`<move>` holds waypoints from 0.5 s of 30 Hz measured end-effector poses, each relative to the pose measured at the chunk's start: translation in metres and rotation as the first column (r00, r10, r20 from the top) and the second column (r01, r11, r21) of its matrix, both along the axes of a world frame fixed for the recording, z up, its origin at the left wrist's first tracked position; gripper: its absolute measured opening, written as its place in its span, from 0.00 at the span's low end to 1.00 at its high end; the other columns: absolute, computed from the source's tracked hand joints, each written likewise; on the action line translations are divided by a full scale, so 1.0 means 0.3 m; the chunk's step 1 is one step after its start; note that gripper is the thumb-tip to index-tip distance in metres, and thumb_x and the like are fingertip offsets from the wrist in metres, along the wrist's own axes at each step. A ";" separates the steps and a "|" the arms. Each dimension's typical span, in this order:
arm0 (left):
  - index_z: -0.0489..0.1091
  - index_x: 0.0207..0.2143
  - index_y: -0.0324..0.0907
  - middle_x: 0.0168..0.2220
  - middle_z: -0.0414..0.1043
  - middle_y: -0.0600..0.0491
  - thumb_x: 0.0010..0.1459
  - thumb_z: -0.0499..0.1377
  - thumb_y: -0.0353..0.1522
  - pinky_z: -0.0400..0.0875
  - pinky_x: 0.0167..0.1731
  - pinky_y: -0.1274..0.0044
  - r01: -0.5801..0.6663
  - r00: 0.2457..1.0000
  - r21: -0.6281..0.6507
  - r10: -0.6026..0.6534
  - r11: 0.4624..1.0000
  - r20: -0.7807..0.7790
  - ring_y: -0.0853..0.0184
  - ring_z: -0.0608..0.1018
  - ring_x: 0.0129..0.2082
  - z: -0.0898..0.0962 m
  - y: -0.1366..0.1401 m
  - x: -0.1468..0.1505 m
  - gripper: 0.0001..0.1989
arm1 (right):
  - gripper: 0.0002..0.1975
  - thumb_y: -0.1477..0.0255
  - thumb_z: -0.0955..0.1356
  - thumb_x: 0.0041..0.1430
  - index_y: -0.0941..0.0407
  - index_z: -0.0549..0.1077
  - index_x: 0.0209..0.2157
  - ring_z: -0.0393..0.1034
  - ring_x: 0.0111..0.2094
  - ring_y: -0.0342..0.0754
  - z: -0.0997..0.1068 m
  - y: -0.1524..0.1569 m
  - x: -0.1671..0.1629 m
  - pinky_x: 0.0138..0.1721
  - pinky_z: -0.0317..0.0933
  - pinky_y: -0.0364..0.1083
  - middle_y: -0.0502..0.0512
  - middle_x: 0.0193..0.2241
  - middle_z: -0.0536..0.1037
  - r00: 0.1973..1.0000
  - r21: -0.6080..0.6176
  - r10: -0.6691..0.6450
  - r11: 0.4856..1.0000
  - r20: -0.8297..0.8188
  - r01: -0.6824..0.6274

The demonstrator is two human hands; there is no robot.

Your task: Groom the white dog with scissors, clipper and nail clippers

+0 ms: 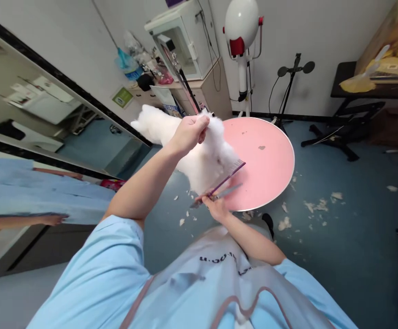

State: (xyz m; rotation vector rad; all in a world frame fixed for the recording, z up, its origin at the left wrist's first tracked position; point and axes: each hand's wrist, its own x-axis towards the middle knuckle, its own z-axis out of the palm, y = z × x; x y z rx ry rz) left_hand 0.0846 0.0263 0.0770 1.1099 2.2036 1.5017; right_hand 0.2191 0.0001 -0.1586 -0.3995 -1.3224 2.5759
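Observation:
A white fluffy dog (206, 160) stands on a round pink table (271, 160), its rear toward me and its head at the far left. My left hand (192, 131) is closed around a tuft of white fur at the dog's rear, which looks like the tail. Below it, my right hand (217, 206) grips a purple comb (227, 177) whose long teeth touch the fur of the hind end. Grey scissors (231, 189) are in that same hand, beside the comb. Their blades look blurred, so I cannot tell how far apart they are.
A grooming arm (185, 82) rises behind the dog. Beyond it are a white cabinet (181, 41) and a white-and-red dryer (242, 36) on a stand. Fur clumps (317, 205) litter the blue floor. A mirror (65, 100) and another person's blue sleeve (30, 187) are at left.

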 end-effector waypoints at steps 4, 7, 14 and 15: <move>0.57 0.16 0.41 0.11 0.57 0.57 0.64 0.57 0.45 0.56 0.16 0.83 0.031 1.000 0.017 -0.031 0.999 -0.004 0.76 0.62 0.13 -0.006 -0.007 -0.014 0.27 | 0.19 0.56 0.73 0.44 0.53 0.65 0.31 0.74 0.28 0.46 -0.014 0.009 0.037 0.31 0.67 0.45 0.46 0.24 0.78 0.990 -0.050 -0.061 0.996 0.127 0.068; 0.57 0.16 0.41 0.11 0.57 0.58 0.64 0.57 0.45 0.56 0.16 0.83 0.038 0.999 0.032 -0.038 0.999 0.004 0.76 0.62 0.13 -0.011 -0.003 -0.024 0.27 | 0.20 0.58 0.75 0.41 0.54 0.66 0.30 0.75 0.29 0.47 -0.022 0.008 0.028 0.33 0.68 0.46 0.47 0.24 0.78 0.995 -0.026 0.010 1.000 0.102 -0.007; 0.55 0.17 0.42 0.11 0.54 0.59 0.64 0.57 0.44 0.57 0.15 0.83 0.022 1.000 0.037 -0.022 0.999 0.017 0.77 0.61 0.12 -0.006 -0.018 -0.056 0.26 | 0.13 0.60 0.61 0.63 0.55 0.66 0.32 0.77 0.30 0.46 -0.171 0.260 0.158 0.34 0.69 0.43 0.53 0.24 0.78 0.826 0.382 -0.219 0.924 0.519 0.004; 0.55 0.17 0.42 0.11 0.54 0.59 0.64 0.57 0.44 0.57 0.15 0.83 0.020 1.000 0.035 -0.020 0.999 0.012 0.77 0.61 0.12 -0.005 -0.020 -0.058 0.26 | 0.14 0.61 0.60 0.64 0.55 0.66 0.31 0.75 0.27 0.47 -0.199 0.324 0.177 0.31 0.68 0.43 0.53 0.21 0.76 0.785 0.412 -0.231 0.911 0.575 -0.033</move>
